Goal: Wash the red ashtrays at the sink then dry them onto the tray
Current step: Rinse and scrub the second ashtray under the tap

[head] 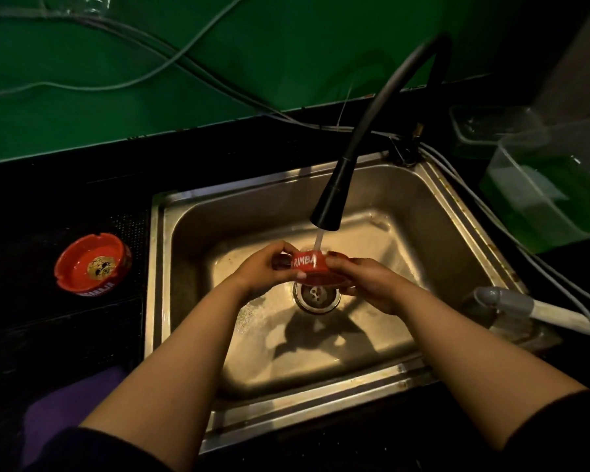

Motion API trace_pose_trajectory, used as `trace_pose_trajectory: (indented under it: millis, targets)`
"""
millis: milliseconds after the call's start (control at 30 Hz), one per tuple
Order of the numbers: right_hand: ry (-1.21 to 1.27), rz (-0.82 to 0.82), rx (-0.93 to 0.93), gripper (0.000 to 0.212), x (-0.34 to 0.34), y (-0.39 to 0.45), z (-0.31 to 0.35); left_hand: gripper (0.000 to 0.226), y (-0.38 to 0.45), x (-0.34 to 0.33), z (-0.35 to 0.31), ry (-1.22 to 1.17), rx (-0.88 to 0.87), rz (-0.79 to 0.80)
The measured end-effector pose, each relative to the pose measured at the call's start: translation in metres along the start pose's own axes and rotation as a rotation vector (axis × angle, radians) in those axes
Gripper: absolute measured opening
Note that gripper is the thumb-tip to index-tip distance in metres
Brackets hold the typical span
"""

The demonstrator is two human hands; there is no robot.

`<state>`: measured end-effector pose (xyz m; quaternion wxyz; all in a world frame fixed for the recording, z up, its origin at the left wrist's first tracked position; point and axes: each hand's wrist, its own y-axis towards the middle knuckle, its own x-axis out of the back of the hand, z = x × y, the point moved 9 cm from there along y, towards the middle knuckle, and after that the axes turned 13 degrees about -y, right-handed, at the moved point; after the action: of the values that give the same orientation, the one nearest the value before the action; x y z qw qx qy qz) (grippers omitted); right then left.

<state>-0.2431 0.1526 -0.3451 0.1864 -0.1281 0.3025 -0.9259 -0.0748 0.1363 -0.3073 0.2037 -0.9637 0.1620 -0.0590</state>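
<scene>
A red ashtray [309,265] with white lettering is held over the steel sink [191,240], just above the drain [316,296]. My left hand [269,267] grips its left side and my right hand [365,281] grips its right side. Water runs from the black tap [334,199] onto the ashtray's top. A second red ashtray [92,264] with a gold emblem inside lies upright on the dark tray [24,240] left of the sink.
Clear plastic containers [556,185] stand on the counter at the right, one with green liquid. A grey-and-white hose [532,306] lies across the sink's right rim. Cables [150,59] hang on the green wall. A purple cloth [75,403] lies at the lower left.
</scene>
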Motion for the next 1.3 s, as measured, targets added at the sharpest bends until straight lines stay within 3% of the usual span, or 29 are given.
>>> trace_pose_trajectory:
  millis: [167,300,433,500,833,933,1033,1100,1300]
  targets:
    - [-0.120,-0.096,-0.074,0.066,0.003,0.002,0.006,0.029,0.005,-0.001,0.001,0.014,0.021,-0.055]
    - [-0.266,-0.156,-0.002,0.055,0.007,0.001,0.010,0.021,0.009,0.001,0.004,0.032,0.065,-0.123]
    - [-0.425,-0.079,0.103,0.112,0.002,-0.004,0.010,0.023,0.007,0.005,0.005,0.027,0.116,-0.166]
    - [-0.568,-0.091,0.146,0.124,0.002,-0.004,0.013,0.026,0.006,0.002,0.008,-0.012,0.152,-0.145]
    - [-0.807,-0.229,0.343,0.120,0.000,-0.013,0.036,0.030,0.005,-0.003,0.011,0.090,0.199,-0.104]
    - [-0.754,-0.295,0.370,0.114,0.005,-0.014,0.034,0.044,0.005,-0.009,0.011,0.151,0.135,-0.006]
    - [-0.705,-0.349,0.374,0.113,0.010,-0.016,0.033,0.096,0.008,-0.015,0.011,0.355,-0.036,0.105]
    - [-0.688,-0.373,0.373,0.113,0.010,-0.016,0.033,0.117,0.012,-0.010,0.010,0.540,-0.139,0.048]
    - [-0.672,-0.374,0.380,0.115,0.009,-0.015,0.029,0.105,0.000,-0.009,-0.005,0.823,-0.288,-0.106]
